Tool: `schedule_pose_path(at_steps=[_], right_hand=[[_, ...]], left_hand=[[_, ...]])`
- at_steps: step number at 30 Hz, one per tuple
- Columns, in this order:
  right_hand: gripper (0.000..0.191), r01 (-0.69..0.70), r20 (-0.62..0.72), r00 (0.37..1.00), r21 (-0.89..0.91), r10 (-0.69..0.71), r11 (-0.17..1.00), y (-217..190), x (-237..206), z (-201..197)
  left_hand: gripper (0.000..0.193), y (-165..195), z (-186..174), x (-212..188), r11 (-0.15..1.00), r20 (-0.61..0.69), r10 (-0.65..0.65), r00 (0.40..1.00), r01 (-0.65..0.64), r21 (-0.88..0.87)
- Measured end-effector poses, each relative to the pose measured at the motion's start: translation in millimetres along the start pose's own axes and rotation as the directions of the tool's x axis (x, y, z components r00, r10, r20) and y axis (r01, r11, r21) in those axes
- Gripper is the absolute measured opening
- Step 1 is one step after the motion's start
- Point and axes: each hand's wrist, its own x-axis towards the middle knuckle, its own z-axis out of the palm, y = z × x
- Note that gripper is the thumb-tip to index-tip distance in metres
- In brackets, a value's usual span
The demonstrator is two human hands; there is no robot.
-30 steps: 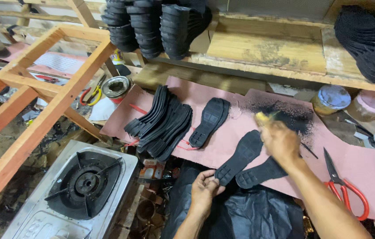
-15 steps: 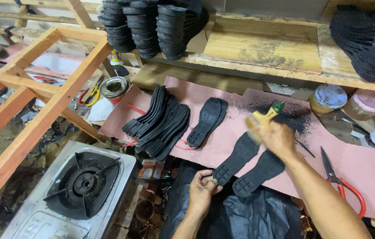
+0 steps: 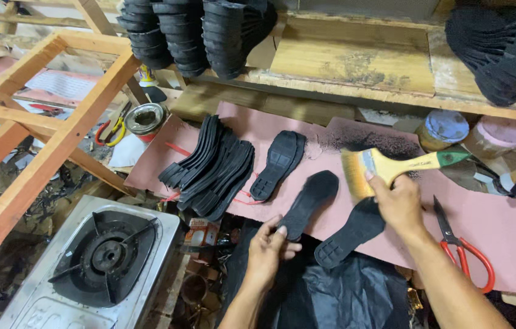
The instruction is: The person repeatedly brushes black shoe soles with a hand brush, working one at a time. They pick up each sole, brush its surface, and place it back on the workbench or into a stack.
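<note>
I've got the left hand (image 3: 268,251) pinching the heel end of a black sole (image 3: 308,203) flat on the pink sheet (image 3: 501,225) — fingers clamped on it. The right hand (image 3: 399,204) is wrapped round a wooden-handled brush (image 3: 392,166), bristles just above the sole's toe — a second sole (image 3: 350,234) alongside, red scissors (image 3: 462,247) nearby.

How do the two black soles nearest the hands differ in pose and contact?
The left sole is pinched at its near end by the left hand; the right sole lies free of any grip, just under the right hand, which holds a brush.
The left sole shows a plain flat face; the right sole shows blocky tread at its near end.
Both are black and overhang the near edge of the pink sheet.
</note>
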Motion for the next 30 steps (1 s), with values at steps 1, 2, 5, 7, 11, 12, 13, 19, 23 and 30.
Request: schedule_pose_path(at_steps=[1, 2, 5, 7, 11, 12, 13, 19, 23, 30], right_hand=[[0.032, 0.084, 0.011, 0.996, 0.04, -0.084, 0.996, -4.6, -10.5, 6.9], [0.032, 0.169, 0.015, 0.985, 0.081, -0.171, 0.982, -9.9, -21.6, 15.4], [0.033, 0.065, 0.393, 0.918, -0.039, -0.044, 0.997, -21.8, -50.3, 46.5], [0.036, 0.21, 0.664, 0.741, -0.085, -0.102, 0.974, -26.2, -51.2, 59.8], [0.034, 0.252, 0.342, 0.901, 0.088, -0.267, 0.964, -29.0, -37.9, 68.3], [0.033, 0.225, 0.326, 0.918, 0.038, -0.225, 0.974, -29.6, -35.3, 68.4], [0.032, 0.203, 0.307, 0.933, -0.009, -0.19, 0.979, -30.1, -33.1, 69.1], [0.031, 0.167, 0.563, 0.806, 0.085, -0.186, 0.982, -25.5, 6.1, 69.0], [0.038, 0.223, 0.176, 0.97, -0.396, -0.165, 0.891, -11.4, 38.0, 62.2], [0.041, 0.347, 0.17, 0.933, -0.191, -0.317, 0.918, -7.5, 23.2, 55.3]], left_hand=[[0.044, -4.1, -1.9, 0.4, 0.996, 0.003, -0.058, 0.998, 0.058, -0.073], [0.044, -8.0, -3.8, 0.2, 0.983, 0.013, -0.111, 0.994, 0.112, -0.146], [0.044, -20.6, -7.0, -1.8, 0.961, 0.053, -0.132, 0.99, 0.141, -0.239], [0.045, -27.6, -9.0, -2.2, 0.963, 0.073, -0.106, 0.992, 0.12, -0.24], [0.047, -38.4, -13.5, 0.1, 0.983, 0.061, -0.078, 0.995, 0.087, -0.164], [0.048, -41.3, -14.0, 0.2, 0.988, 0.05, -0.073, 0.996, 0.079, -0.135], [0.047, -43.3, -14.5, 2.2, 0.987, 0.036, -0.069, 0.997, 0.073, -0.141], [0.046, -53.8, -15.7, 3.3, 0.993, -0.009, -0.051, 0.999, 0.049, -0.108], [0.045, -51.7, -16.5, 5.1, 0.995, -0.034, -0.039, 0.999, 0.036, -0.089], [0.046, -51.0, -15.3, 9.7, 1.0, -0.049, -0.006, 0.999, 0.005, -0.023]])
